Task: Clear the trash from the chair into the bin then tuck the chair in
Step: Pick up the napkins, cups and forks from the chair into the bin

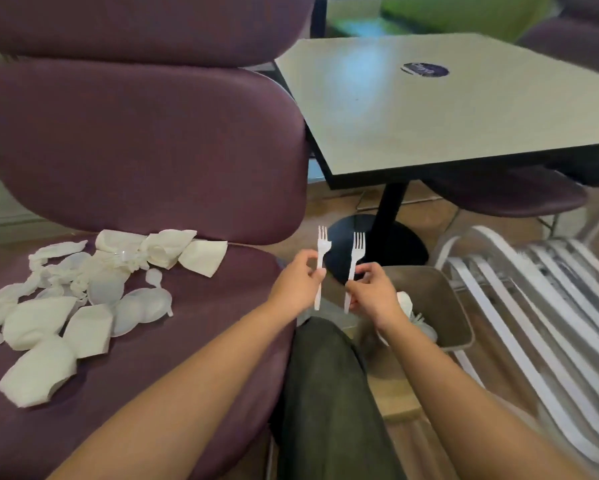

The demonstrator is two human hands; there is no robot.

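A purple padded chair (173, 358) fills the left, its seat strewn with white trash (83, 299): crumpled napkins, paper cones and clear plastic lids. My left hand (296, 284) pinches a white plastic fork (321, 258), tines up, just past the seat's right edge. My right hand (372, 294) pinches a second white fork (353, 265), also upright. Both forks hang over the near-left edge of a brown bin (440, 303) on the floor, which holds some white trash (417, 320).
A beige square table (447, 112) on a black pedestal base (377, 244) stands behind the bin. A white slatted chair (533, 306) sits at the right, another purple seat (506, 195) under the table. My dark-trousered knee (326, 393) is between chair and bin.
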